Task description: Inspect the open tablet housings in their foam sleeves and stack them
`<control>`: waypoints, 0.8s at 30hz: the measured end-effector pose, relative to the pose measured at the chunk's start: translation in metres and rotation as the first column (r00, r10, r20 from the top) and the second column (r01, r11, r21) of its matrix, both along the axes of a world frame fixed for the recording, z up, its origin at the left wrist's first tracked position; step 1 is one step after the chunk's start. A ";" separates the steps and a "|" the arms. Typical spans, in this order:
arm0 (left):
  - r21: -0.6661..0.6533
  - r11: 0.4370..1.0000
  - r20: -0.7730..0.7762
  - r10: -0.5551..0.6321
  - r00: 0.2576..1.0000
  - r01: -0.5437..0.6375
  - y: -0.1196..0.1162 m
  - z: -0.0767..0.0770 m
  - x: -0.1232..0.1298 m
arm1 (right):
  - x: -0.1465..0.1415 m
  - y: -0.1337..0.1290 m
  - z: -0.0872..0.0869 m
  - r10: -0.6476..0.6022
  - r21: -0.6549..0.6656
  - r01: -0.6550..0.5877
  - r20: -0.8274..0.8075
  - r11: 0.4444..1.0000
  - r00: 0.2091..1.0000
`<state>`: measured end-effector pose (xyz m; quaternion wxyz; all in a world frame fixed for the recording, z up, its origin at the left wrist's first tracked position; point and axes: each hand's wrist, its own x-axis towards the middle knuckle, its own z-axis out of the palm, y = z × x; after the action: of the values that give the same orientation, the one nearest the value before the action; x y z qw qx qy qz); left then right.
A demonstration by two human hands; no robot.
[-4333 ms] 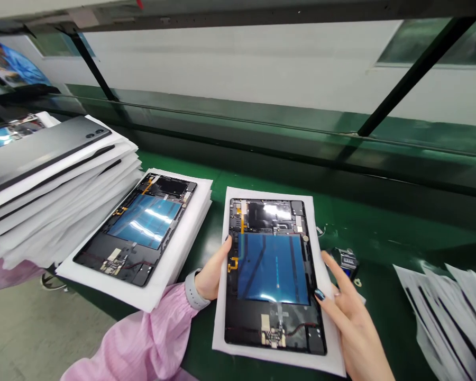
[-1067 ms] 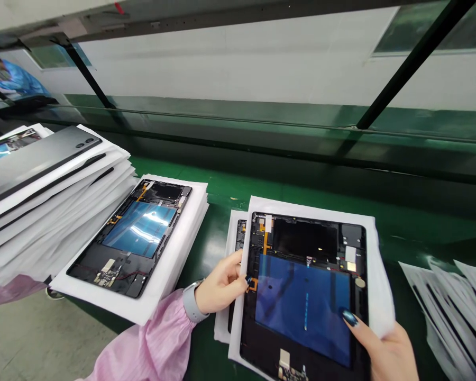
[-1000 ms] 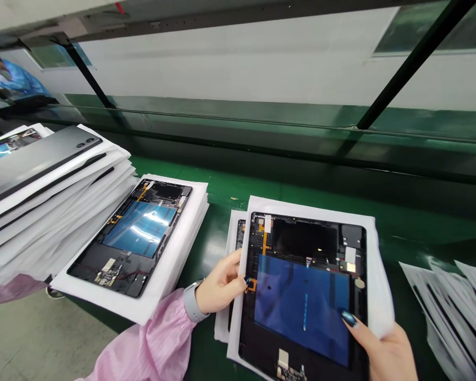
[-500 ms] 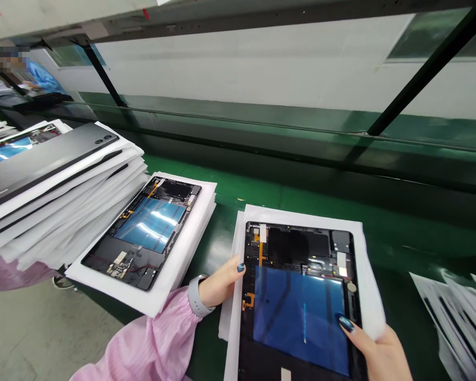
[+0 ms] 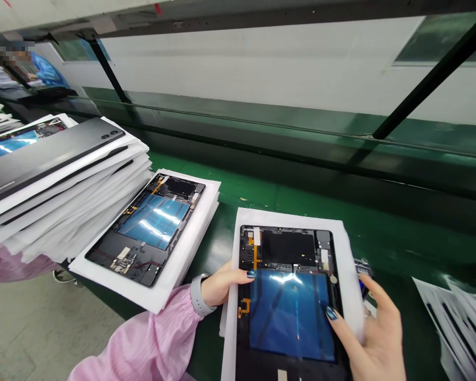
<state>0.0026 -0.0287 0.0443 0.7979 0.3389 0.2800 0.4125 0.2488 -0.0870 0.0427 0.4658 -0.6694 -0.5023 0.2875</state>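
Observation:
An opened tablet [image 5: 289, 246] with its inner parts and blue battery showing lies on a white foam sheet [image 5: 351, 275] in front of me. My left hand [image 5: 222, 283] grips its left edge, thumb on top near an orange flex cable. At the right edge my right hand [image 5: 375, 330] is closed on tablet and sheet, its thumb resting on the battery and its index finger reaching behind. Part of another device [image 5: 364, 269] shows beyond the sheet by that finger. The tablet's lower end runs out of view.
To the left, another opened tablet [image 5: 154, 219] tops a foam-layered stack. Beside it stands a taller stack with a grey back cover [image 5: 55, 153] on top. More foam sheets [image 5: 456, 323] lie at right on the green bench [image 5: 262, 193]. A person in blue [image 5: 47, 71] is far left.
Both hands have shifted the tablet and sheet slightly left. My left thumb reaches farther over the tablet's edge. My right index finger has come into view, along with part of a device behind the sheet.

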 end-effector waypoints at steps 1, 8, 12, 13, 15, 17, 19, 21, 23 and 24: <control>-0.006 1.000 -0.006 0.003 1.000 -0.003 0.000 0.001 0.000 | 0.003 0.001 -0.003 0.032 -0.017 -0.032 -0.008 0.999 0.999; -0.029 0.999 -0.003 -0.030 1.000 0.030 -0.002 0.005 0.002 | 0.009 0.007 -0.014 0.169 -0.203 -0.195 -0.141 0.959 0.976; -0.092 0.995 -0.032 -0.051 0.998 0.048 -0.002 0.002 0.003 | 0.007 0.005 -0.011 0.121 -0.242 -0.163 -0.179 0.957 0.976; -0.100 0.994 -0.034 -0.048 0.998 0.044 -0.002 0.002 0.003 | 0.006 0.005 -0.010 0.103 -0.238 -0.149 -0.196 0.960 0.975; -0.107 0.994 -0.037 -0.039 0.999 0.034 -0.002 0.001 0.002 | 0.004 0.005 -0.008 0.071 -0.225 -0.124 -0.228 0.966 0.971; -0.104 0.994 -0.037 -0.034 0.999 0.030 -0.002 0.002 0.002 | 0.002 0.006 -0.006 0.048 -0.222 -0.102 -0.234 0.970 0.971; -0.102 0.994 -0.036 -0.034 0.999 0.030 -0.002 0.003 0.001 | 0.000 0.006 -0.004 0.035 -0.221 -0.084 -0.216 0.972 0.976; -0.115 0.993 -0.038 -0.041 0.998 0.036 -0.002 0.005 0.001 | -0.001 0.007 -0.002 0.048 -0.202 -0.088 -0.197 0.975 0.979; -0.130 0.991 -0.048 -0.046 0.998 0.040 -0.002 0.007 0.000 | -0.002 0.007 0.000 0.084 -0.151 -0.111 -0.178 0.982 0.980; -0.133 0.990 -0.054 -0.045 0.997 0.038 -0.002 0.007 0.000 | -0.002 0.007 0.001 0.109 -0.119 -0.130 -0.166 0.984 0.980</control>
<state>0.0024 -0.0305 0.0517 0.8187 0.3026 0.3224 0.3665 0.2468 -0.0805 0.0437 0.4419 -0.6417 -0.4832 0.3994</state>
